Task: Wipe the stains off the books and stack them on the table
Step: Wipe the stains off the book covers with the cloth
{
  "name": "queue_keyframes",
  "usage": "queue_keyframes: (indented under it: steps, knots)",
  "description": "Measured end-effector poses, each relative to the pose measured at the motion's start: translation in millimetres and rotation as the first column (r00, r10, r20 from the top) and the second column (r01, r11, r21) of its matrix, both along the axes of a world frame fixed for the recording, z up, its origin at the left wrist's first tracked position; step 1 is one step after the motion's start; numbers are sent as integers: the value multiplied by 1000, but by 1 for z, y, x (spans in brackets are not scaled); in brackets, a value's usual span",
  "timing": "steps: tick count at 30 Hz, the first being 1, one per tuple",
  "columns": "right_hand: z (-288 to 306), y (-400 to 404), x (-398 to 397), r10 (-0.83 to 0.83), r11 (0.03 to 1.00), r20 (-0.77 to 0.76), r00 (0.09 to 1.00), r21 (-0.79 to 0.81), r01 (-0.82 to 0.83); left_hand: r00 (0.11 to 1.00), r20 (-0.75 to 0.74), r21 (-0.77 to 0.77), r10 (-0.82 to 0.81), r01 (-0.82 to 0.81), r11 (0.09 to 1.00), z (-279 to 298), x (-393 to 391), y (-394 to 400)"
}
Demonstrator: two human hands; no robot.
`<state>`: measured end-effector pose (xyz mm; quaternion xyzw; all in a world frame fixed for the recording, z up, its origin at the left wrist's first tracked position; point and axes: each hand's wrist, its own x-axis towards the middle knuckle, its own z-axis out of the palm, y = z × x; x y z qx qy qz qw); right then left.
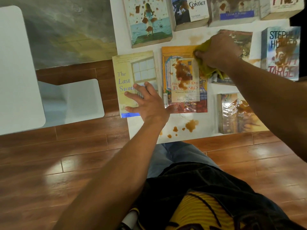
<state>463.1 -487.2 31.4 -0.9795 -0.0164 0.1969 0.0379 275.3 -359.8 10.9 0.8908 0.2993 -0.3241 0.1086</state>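
Note:
An orange book titled "From This Day Forward" [184, 95] lies on the white table [204, 130] with a big brown stain on its cover. My right hand [219, 50] grips a yellow-green cloth [205, 67] at the book's upper right corner. My left hand [147, 102] lies flat with spread fingers on the pale yellow book "The Last Summer" [131, 70], which looks clean and hangs over the table's left edge; its thumb touches the orange book's lower left corner.
Several more stained books lie around: a seaside cover [149, 22], "Contact" [189, 12], a Stephen Hunter book [282, 53], and a wet one [235, 113] at the front right. Brown spills [191, 125] mark the table's front. A white chair [71, 100] stands left on the wooden floor.

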Motion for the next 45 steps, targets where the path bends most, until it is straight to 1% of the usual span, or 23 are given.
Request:
queue_keyframes:
  steps: [2,3,5,7,10,12,14,18,21,25,28,29,32,35,38,39,42,43,45]
  knots:
    - [1,0,0,-33,999,40,999,-13,33,1000,-5,-1,5,-5,1000,0,-1,0]
    - [-1,1,-1,-19,1000,31,999,-4,19,1000,-9,3,7,-7,1000,-1,-1,1]
    - [-3,1,0,34,999,-34,999,4,-33,1000,-7,10,7,-7,1000,-2,-1,1]
    - [0,1,2,46,999,-41,998,-11,-47,1000,3,2,13,-13,1000,-2,-1,2]
    - [0,2,3,-36,999,21,999,3,36,1000,-3,-3,12,-12,1000,-2,-1,1]
    - [-1,7,2,40,999,-27,999,10,-40,1000,-6,7,11,-11,1000,-2,-1,1]
    - [1,9,4,102,994,-64,993,-16,-104,1000,-2,16,0,0,1000,-3,-1,1]
    - [-1,15,6,81,996,-16,997,-22,-81,1000,-10,9,2,-1,1000,-2,-2,0]
    - [0,21,4,186,981,-75,980,-44,-190,1000,-7,12,-9,9,1000,-1,-1,0]
    - [3,27,7,186,981,-11,982,-48,-187,1000,7,-1,5,-5,1000,-1,-1,1]
    - [5,31,5,272,960,-93,958,-47,-277,1000,7,9,-5,5,1000,-3,-3,0]
    - [5,31,5,271,959,-87,959,-58,-276,1000,10,8,-5,5,1000,-3,-2,0]
    - [3,35,7,229,971,-6,973,-62,-229,1000,9,1,7,-7,1000,-3,-2,1]
    - [4,36,9,272,960,-58,961,-47,-275,1000,5,4,-2,2,1000,-2,-2,1]
    - [4,36,15,255,963,-14,967,-86,-255,1000,13,-1,3,-3,1000,-1,-1,1]
    - [4,38,15,282,955,-19,959,-91,-282,1000,11,-1,8,-8,1000,-1,-2,1]
    - [5,41,15,367,922,-96,925,-97,-376,1000,7,2,1,-1,1000,-2,-3,1]
    - [4,42,16,352,928,-87,932,-96,-359,1000,8,4,-1,1,1000,-2,-3,1]
    - [0,44,17,271,959,-29,962,-76,-272,1000,13,3,2,-2,1000,-2,-2,0]
